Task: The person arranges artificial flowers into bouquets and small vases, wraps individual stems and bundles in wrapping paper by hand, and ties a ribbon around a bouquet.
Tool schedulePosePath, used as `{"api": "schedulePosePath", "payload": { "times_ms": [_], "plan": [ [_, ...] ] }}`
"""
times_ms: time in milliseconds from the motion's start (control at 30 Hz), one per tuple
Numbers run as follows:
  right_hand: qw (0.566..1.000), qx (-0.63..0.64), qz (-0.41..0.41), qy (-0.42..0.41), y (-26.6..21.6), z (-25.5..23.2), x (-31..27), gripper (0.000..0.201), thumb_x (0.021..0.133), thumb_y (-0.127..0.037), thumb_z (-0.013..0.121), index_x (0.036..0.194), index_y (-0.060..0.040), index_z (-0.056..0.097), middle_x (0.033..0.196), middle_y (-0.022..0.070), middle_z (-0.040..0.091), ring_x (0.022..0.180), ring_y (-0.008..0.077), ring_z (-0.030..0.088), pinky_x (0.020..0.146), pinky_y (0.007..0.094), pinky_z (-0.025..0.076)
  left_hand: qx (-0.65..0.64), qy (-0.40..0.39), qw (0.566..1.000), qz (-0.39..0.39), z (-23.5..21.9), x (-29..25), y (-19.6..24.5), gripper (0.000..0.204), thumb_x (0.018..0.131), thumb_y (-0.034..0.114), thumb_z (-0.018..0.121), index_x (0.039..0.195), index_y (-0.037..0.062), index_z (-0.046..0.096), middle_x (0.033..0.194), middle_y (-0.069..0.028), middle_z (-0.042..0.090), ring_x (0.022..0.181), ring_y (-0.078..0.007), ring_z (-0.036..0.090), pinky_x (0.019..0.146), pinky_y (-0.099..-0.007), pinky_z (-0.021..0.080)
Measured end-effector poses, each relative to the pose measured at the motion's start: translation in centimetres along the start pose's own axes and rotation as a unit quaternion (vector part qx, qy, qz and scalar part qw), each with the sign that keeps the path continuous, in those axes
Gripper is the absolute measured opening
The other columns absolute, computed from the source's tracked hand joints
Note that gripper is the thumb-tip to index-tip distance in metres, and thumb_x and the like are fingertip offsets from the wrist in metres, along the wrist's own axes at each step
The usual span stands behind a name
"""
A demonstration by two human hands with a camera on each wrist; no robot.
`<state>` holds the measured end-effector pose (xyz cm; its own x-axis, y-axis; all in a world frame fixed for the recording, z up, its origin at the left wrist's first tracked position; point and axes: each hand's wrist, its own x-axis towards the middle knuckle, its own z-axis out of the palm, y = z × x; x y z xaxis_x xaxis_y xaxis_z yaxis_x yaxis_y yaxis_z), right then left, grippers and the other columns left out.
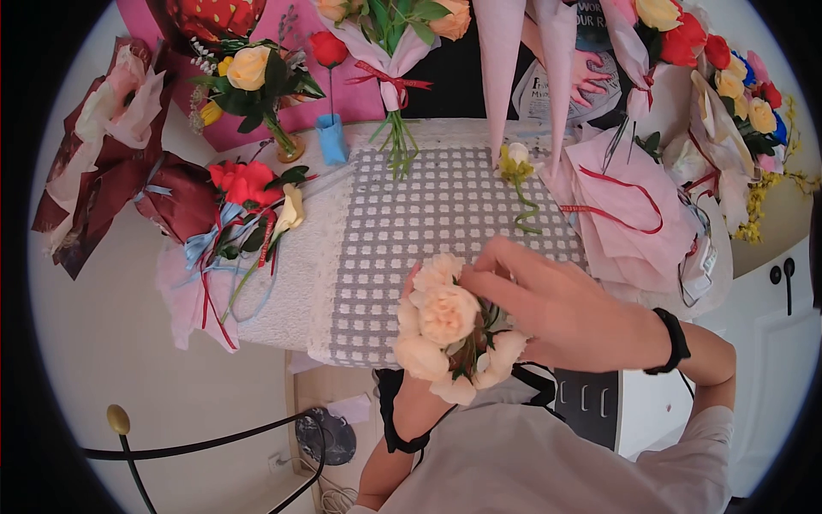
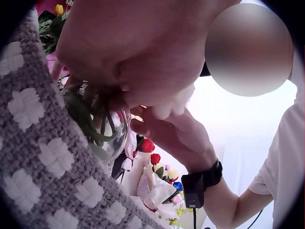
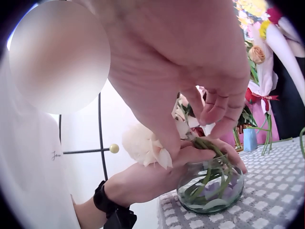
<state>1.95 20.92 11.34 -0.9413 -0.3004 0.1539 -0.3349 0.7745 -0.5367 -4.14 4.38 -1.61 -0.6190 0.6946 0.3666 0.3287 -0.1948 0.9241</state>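
Note:
Several peach roses (image 1: 449, 315) form a loose bunch at the near edge of the checked cloth. Below the blooms, my left hand (image 2: 138, 52) grips their green stems (image 3: 212, 148) just at the rim of a round glass vase (image 3: 209, 191). The stems' lower ends bend inside the glass. From the right, my right hand (image 1: 578, 313) reaches over the bunch with bent fingers among the flowers. I cannot tell whether those fingers pinch a stem or leaf. A pale bloom (image 3: 145, 143) hangs beside the right thumb.
A grey-and-white checked cloth (image 1: 377, 257) covers the table. On the left lie red and cream flowers with ribbons (image 1: 248, 193); a blue holder (image 1: 331, 141) stands behind. Pink wrapping sheets (image 1: 608, 197) and a twisted green stem (image 1: 524, 201) lie right. Another person's hand (image 1: 589, 79) shows across the table.

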Motion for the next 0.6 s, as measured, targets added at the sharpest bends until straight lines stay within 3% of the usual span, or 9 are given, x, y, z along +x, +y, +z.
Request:
{"api": "schedulePosePath", "payload": {
  "times_ms": [33,100,233,300,333,400,467,600],
  "plan": [
    [1.0,0.0,-0.004,-0.001,0.5,0.2,0.3,0.05,0.076,0.007,0.074,0.122,0.0019,0.054,0.122,0.0136,0.055,0.101,0.0326,0.067,0.079,0.042,0.057,0.03,0.0,0.999,0.012,-0.2,0.1,0.3,0.05,0.094,0.034,0.069,0.137,0.0118,0.06,0.135,-0.0073,0.064,0.12,-0.0229,0.059,0.113,-0.0474,0.037],
    [0.986,0.161,-0.051,-0.003,1.6,0.8,0.9,0.048,0.079,0.001,0.079,0.121,0.0012,0.055,0.121,0.013,0.054,0.098,0.0304,0.066,0.08,0.0396,0.056,0.09,0.004,0.995,0.035,-0.6,0.1,0.7,0.047,0.094,0.034,0.069,0.135,0.0118,0.062,0.135,-0.009,0.064,0.122,-0.0253,0.059,0.116,-0.0506,0.034],
    [0.986,0.163,-0.034,0.002,1.9,2.2,1.0,0.044,0.08,-0.004,0.083,0.117,0.0015,0.06,0.118,0.0131,0.055,0.096,0.029,0.066,0.082,0.0368,0.055,0.203,0.006,0.976,0.078,-1.2,0.3,0.9,0.043,0.094,0.034,0.068,0.13,0.0118,0.066,0.136,-0.0125,0.064,0.127,-0.03,0.059,0.121,-0.057,0.028],
    [0.976,0.186,-0.049,0.104,2.1,2.7,0.8,0.042,0.079,-0.003,0.084,0.116,0.0016,0.065,0.114,0.0135,0.063,0.097,0.0313,0.069,0.085,0.0342,0.056,0.256,0.001,0.962,0.096,-1.4,0.2,0.9,0.041,0.093,0.034,0.068,0.128,0.0118,0.068,0.137,-0.0142,0.064,0.129,-0.0323,0.058,0.124,-0.0601,0.025],
    [0.976,0.187,-0.048,0.101,2.0,3.0,0.6,0.042,0.079,-0.003,0.084,0.116,0.0016,0.065,0.114,0.0135,0.063,0.097,0.0313,0.069,0.085,0.0342,0.056,0.281,-0.001,0.954,0.104,-1.6,0.0,0.8,0.04,0.093,0.034,0.068,0.126,0.0118,0.069,0.137,-0.0151,0.064,0.13,-0.0335,0.058,0.125,-0.0617,0.024],
    [0.962,0.207,0.042,0.175,1.9,3.3,0.2,0.038,0.08,-0.002,0.084,0.116,0.002,0.069,0.11,0.0124,0.072,0.099,0.0269,0.073,0.09,0.032,0.055,0.282,0.009,0.951,0.122,-1.8,-0.4,0.2,0.042,0.093,0.028,0.067,0.13,0.0094,0.067,0.139,-0.0173,0.062,0.133,-0.0385,0.055,0.124,-0.0599,0.027],
    [0.954,0.229,0.069,0.178,2.7,3.2,-0.1,0.039,0.082,-0.002,0.083,0.118,0.0022,0.069,0.112,0.011,0.074,0.101,0.0225,0.073,0.092,0.0313,0.055,0.076,-0.011,0.992,-0.101,-1.8,-0.8,0.9,0.043,0.094,0.018,0.068,0.135,0.005,0.063,0.141,-0.0184,0.059,0.134,-0.0391,0.055,0.12,-0.0522,0.036],
    [0.938,0.289,0.134,0.137,3.6,2.4,-0.4,0.04,0.086,0.001,0.08,0.124,0.0032,0.068,0.12,0.006,0.075,0.107,0.0105,0.069,0.096,0.0297,0.054,-0.059,-0.03,0.991,-0.119,-2.7,0.6,1.1,0.049,0.092,0.008,0.074,0.138,0.0007,0.059,0.143,-0.0176,0.056,0.135,-0.035,0.055,0.114,-0.0428,0.042]
  ]
}}
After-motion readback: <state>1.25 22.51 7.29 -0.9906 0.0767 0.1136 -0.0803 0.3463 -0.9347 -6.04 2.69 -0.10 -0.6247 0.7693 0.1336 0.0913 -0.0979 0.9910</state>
